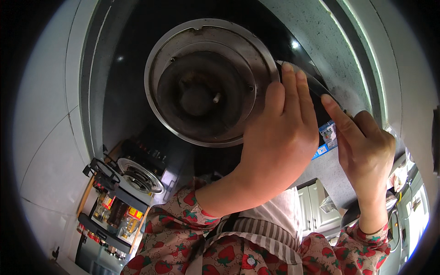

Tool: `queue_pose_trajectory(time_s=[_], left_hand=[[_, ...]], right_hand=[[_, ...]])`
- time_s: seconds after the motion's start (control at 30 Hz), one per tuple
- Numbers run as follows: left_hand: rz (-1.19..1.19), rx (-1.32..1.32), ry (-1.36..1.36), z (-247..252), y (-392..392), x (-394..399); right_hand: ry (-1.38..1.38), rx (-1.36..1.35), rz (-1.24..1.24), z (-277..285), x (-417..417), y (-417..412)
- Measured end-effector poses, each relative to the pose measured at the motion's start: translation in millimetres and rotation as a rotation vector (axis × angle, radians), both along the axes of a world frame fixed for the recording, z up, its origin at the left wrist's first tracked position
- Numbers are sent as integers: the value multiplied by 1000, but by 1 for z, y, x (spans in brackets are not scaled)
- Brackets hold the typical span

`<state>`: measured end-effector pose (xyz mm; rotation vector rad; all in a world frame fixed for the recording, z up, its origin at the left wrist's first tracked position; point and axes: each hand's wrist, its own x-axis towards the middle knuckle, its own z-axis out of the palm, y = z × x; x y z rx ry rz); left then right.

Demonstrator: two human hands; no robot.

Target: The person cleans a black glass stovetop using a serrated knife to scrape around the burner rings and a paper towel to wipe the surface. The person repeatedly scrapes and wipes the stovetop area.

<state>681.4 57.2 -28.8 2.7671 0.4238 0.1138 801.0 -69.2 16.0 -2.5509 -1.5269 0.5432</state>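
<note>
A round metal gas burner (202, 96) with a steel rim fills the upper middle on a black glass cooktop (134, 68). My left hand (283, 137) reaches across from below; its fingertips rest at the burner's right rim and on a long dark blade-like tool (318, 84), while its thumb is hidden. The tool has a finely toothed edge near its far end and lies slanted along the cooktop beside the burner. At the tool's near end, my right hand (366, 154) holds it, index finger extended along it. Exactly what the tool is cannot be told.
A second burner ring (141, 177) and a black pan support (103, 172) are at lower left, above racks with bottles and jars (130, 223). A sticker (326, 135) is on the cooktop's right edge. White cabinets (312, 206) and a dark pan (352, 213) are lower right.
</note>
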Motion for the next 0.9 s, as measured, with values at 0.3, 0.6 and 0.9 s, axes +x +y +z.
queue_pose_trajectory(time_s=[0.3,0.6,0.9], left_hand=[[72,-28,23,3,1,7],[3,-18,26,8,9,11],[40,-25,51,6,3,10]], right_hand=[[-6,35,99,-3,17,10],[-22,51,114,-2,21,13],[-44,37,138,1,23,13]])
